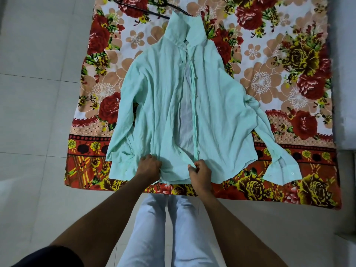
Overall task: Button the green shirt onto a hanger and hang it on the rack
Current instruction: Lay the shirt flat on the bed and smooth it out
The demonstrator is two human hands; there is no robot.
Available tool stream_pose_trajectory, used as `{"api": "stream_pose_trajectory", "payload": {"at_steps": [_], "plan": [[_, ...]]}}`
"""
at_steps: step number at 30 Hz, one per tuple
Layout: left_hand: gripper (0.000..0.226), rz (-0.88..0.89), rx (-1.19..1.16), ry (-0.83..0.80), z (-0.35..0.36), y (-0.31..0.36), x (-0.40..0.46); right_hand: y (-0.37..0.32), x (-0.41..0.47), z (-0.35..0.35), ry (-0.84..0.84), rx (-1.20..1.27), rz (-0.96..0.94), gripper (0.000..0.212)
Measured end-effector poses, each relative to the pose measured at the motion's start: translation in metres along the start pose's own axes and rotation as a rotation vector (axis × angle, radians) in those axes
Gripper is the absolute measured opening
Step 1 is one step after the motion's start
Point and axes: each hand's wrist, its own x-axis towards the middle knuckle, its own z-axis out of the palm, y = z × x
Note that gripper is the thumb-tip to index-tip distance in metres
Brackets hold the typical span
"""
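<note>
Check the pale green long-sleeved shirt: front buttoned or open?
Mostly open. The pale green long-sleeved shirt shows a gap down its front; left hand and right hand each grip a hem edge.

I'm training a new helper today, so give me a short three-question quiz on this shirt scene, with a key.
1. True or false: the green shirt is fully buttoned.
2. What does the right hand pinch? A) the collar B) the front edge near the hem C) a cuff
3. Where is the black hanger?

Key:
1. False; the front lies open down the middle.
2. B; the left hand grips the other front panel near the hem.
3. Beyond the collar, on the floral sheet.
</note>
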Motion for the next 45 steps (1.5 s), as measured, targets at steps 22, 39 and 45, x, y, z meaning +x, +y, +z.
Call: {"api": "stream_pose_trajectory", "payload": {"at_steps": [22, 39, 45], "plan": [[0.033, -0.187, -0.568, 0.143, -0.025, 0.008, 0.054, -0.061, 0.071, 0.039, -0.301, 0.039, 0.076, 0.009], [0.034, -0.204, -0.465, 0.054, -0.023, 0.009, 0.076, -0.111, 0.116, 0.023, -0.481, 0.291, 0.281, 0.012], [0.036, -0.205, -0.439, 0.053, -0.023, 0.003, 0.08, -0.105, 0.1, 0.031, -0.324, 0.581, 0.351, 0.046]]}}
